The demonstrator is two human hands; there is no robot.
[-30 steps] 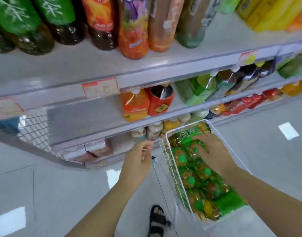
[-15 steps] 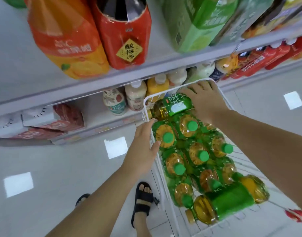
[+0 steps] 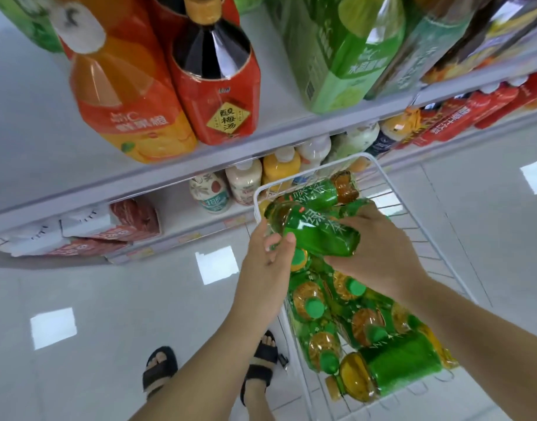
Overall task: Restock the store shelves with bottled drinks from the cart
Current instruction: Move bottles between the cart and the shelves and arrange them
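item: green tea bottle (image 3: 319,235), held sideways just over the cart (image 3: 379,165), my right hand (image 3: 379,259) wrapped round its middle, left hand (image 3: 267,259) curled at its neck; probably full, heavyish, slick, best gripped mid-body.

We stand in a shop aisle. Long white shelves (image 3: 33,132) run in tiers, fronted with rows of large drink bottles (image 3: 130,95) and small bottles (image 3: 243,183) on the tier below, with price labels (image 3: 189,237) stuck along a shelf edge. A white wire cart (image 3: 419,235) packed with identical green bottles (image 3: 398,363) is drawn up beside them on a glossy tiled floor (image 3: 109,299).
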